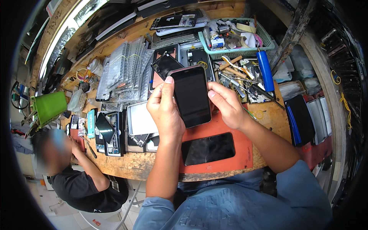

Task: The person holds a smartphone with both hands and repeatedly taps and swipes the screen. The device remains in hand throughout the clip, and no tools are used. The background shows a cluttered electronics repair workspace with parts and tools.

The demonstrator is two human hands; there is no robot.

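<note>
Between my two hands a black smartphone [190, 97] is held upright above the bench, its dark screen facing me. My left hand [165, 105] grips its left edge, with the thumb on the upper left corner. At the right edge, my right hand [227, 102] pinches the phone's side with thumb and forefinger. Below it, a second black phone [208, 148] lies screen up on a red-orange mat [240, 161]. A dark phone screen panel [166, 65] rests at an angle just behind the held phone. Beside my left wrist lies a white shallow tray [141, 119].
Stacks of bubble-wrapped panels [124, 69] stand back left. A green basket [237, 48] of supplies and a blue-handled tool [265, 71] sit back right, near scattered hand tools. Opened phones [109, 132] lie left. A co-worker in a black shirt [82, 188] sits at the left.
</note>
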